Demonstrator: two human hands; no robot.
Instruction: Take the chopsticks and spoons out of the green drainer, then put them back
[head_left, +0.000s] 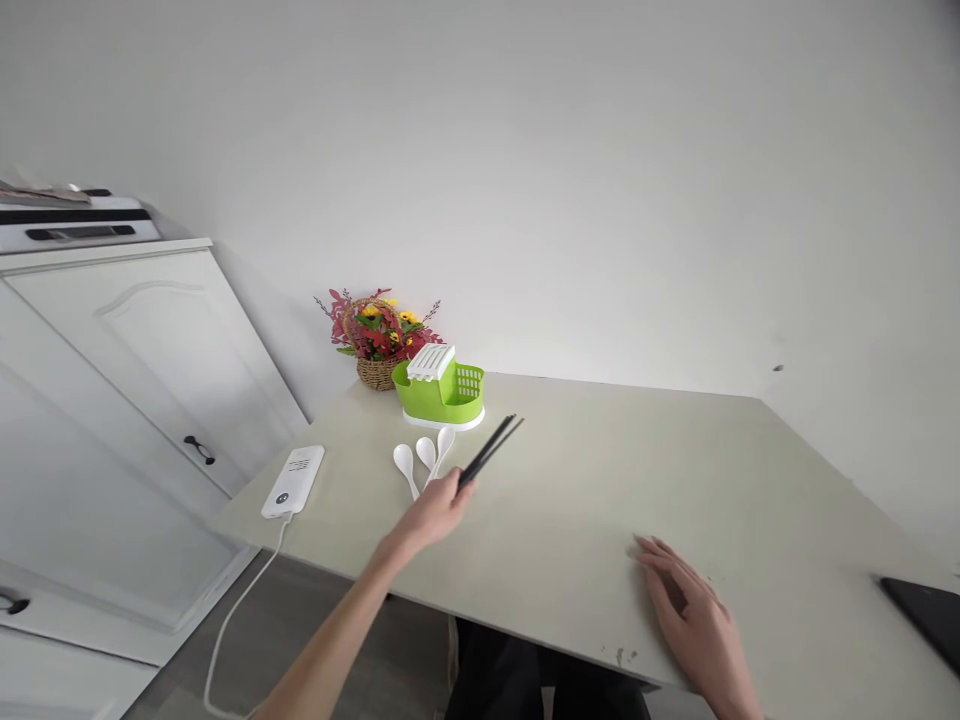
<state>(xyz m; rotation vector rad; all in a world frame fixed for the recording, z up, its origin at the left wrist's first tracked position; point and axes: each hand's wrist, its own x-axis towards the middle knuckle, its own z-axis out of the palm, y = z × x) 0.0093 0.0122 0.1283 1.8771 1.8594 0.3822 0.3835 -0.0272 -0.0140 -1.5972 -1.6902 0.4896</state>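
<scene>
A few dark chopsticks (489, 450) stick out of my left hand (442, 506), their tips pointing up and to the right above the table. Three white spoons (403, 462) lie close by on the far side of that hand, their handles partly hidden behind it. Just past the spoons stands a green utensil caddy (433, 402) with a white slotted top and a white base; its right compartment has a grid wall. My right hand (690, 610) rests on the table near the front edge, fingers stretched out and holding nothing.
Behind the caddy is a wicker basket of artificial flowers (379, 345). A white power bank (295, 480) with a cable lies at the table's left side. A black flat device (926, 615) sits at the right edge. White cabinets (150, 420) flank the pale table (585, 480) on the left.
</scene>
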